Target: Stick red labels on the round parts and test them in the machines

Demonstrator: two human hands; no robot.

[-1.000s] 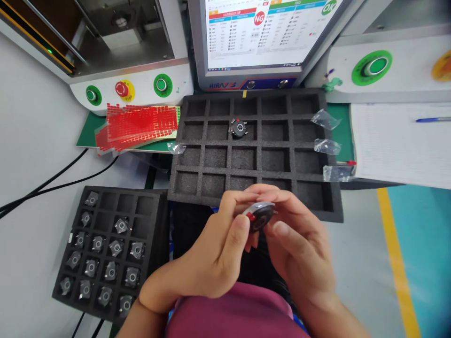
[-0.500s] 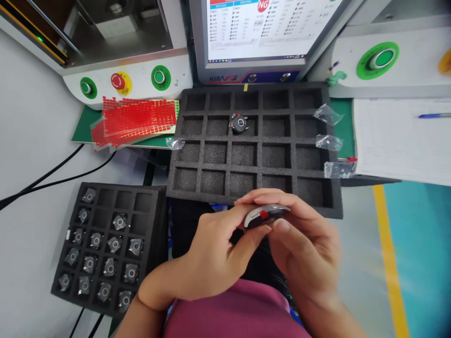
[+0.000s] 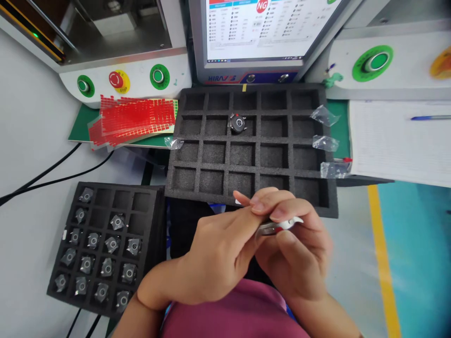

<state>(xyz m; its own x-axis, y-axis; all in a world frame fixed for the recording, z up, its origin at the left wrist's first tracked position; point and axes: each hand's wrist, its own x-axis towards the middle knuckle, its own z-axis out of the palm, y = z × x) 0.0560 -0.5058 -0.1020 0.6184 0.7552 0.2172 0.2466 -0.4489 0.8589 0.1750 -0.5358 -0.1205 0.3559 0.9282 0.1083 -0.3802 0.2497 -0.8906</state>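
Both my hands meet in front of my body around a watch case [image 3: 270,228], seen edge-on with its metal side and a small red patch. My left hand [image 3: 220,256] grips the case's left end, with its fingers partly covering it. My right hand [image 3: 299,249] pinches the right end between thumb and fingers, where a pale lug sticks out. Beyond the hands lies a black foam tray [image 3: 227,162] of square pockets. One dark round watch case [image 3: 238,123] sits back-up in a pocket of its second row.
A lower foam tray [image 3: 143,220] at left holds several watch cases in clear film. Red sticker sheets [image 3: 134,119] lie by the machine's buttons. Clear film scraps [image 3: 324,143] rest on the tray's right edge. A monitor [image 3: 253,68] stands behind; paper [image 3: 394,145] and a pen [image 3: 430,118] lie right.
The watch case has been turned in my hands, its red patch now lower and nearer the right thumb. My right fingers have shifted over its top edge.
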